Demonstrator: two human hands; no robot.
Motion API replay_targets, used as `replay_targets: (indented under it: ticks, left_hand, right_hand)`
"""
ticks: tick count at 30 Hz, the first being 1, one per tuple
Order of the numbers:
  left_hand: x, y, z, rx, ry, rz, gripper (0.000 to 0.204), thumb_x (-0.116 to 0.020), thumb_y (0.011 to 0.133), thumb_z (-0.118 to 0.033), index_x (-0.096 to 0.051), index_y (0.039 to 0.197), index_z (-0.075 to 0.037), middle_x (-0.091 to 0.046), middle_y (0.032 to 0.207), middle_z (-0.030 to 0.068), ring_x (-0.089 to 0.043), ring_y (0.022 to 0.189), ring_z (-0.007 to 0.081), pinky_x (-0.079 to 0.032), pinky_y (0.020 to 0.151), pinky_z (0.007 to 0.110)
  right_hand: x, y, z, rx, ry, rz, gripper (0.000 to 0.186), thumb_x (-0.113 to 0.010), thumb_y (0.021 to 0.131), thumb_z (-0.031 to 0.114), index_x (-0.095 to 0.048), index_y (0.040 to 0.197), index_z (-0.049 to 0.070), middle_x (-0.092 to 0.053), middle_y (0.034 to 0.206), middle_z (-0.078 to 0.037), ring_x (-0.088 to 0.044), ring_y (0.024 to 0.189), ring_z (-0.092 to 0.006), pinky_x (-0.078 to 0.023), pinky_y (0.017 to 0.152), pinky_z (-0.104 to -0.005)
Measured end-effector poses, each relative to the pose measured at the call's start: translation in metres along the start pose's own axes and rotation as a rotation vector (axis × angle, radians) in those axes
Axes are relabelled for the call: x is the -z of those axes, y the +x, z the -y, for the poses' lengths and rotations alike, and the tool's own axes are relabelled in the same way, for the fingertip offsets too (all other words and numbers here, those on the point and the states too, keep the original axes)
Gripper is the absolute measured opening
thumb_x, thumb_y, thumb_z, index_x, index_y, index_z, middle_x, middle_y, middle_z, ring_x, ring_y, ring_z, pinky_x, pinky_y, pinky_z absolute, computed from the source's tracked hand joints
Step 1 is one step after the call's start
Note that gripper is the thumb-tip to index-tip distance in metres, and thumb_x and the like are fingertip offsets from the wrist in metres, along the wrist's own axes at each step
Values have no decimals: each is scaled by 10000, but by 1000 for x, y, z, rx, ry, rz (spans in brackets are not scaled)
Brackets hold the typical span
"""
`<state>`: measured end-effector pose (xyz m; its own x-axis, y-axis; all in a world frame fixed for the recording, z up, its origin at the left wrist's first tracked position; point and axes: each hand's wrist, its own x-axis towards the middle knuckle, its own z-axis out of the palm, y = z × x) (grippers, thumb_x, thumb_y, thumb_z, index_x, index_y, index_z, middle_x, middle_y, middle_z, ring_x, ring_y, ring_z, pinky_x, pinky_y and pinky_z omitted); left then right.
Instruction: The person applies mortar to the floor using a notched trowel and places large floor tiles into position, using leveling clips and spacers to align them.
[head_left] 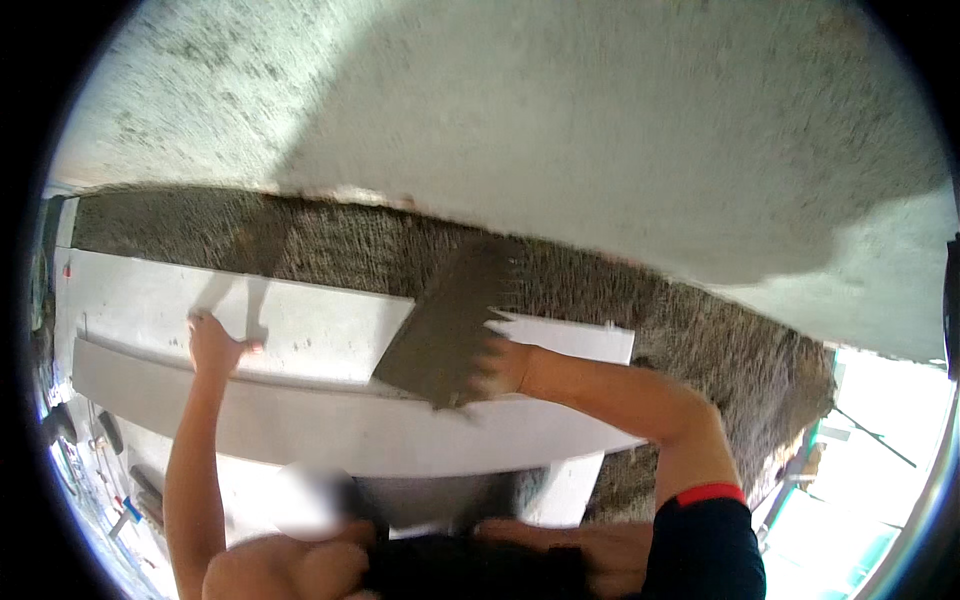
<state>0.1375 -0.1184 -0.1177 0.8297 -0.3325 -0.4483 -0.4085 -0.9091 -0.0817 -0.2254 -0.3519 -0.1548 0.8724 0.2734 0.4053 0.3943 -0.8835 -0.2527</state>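
My right hand (503, 368) grips a notched trowel (435, 335) at its right side, though the handle itself is hidden. Grey mortar coats the trowel's broad blade, and its teeth show along the right edge. The blade overlaps the upper edge of a long white tile (330, 328) and the strip of dark combed mortar (350, 240) above it. Farther left, my left hand (213, 345) is open against the same tile, thumb stretched to the right, holding nothing. The shadows of my arm and hand fall across the tile and mortar.
Pale rough plaster (560, 130) spreads above the mortar strip. A long light-coloured ledge or panel (330, 425) curves below the tile. More mortar (730, 360) continues to the right, near a bright opening (880, 440). Tools and several dark objects lie at lower left.
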Motion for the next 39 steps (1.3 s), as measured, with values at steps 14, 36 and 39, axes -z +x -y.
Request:
replay_targets:
  ticks: [14, 36, 39]
  left_hand:
    - [-5, -9, -2, -32, 56, -65, 1103, -893, 423, -355, -322, 1219, 151, -364, 1286, 329, -448, 1175, 374, -437, 934, 376]
    - [-3, -3, 0, -13, -31, 14, 1147, -888, 442, -348, -269, 1254, 174, -372, 1262, 332, -486, 1129, 395, -464, 908, 352]
    - [-2, -2, 0, -23, 39, -50, 1140, -889, 433, -360, -283, 1238, 173, -365, 1271, 334, -489, 1130, 392, -476, 893, 343]
  right_hand:
    - [1, 15, 37, -119, 310, 200, 336, -566, 812, 346, -630, 1028, 97, -580, 1038, -135, -550, 968, -334, -464, 824, -442]
    - [-8, 10, -1, 155, -1, 284, 288, -614, 701, 272, -626, 970, 172, -629, 811, -74, -601, 662, -258, -516, 567, -398]
    - [3, 21, 6, 93, 41, 337, 238, -578, 757, 266, -633, 958, 151, -621, 774, -111, -613, 660, -277, -508, 527, -409]
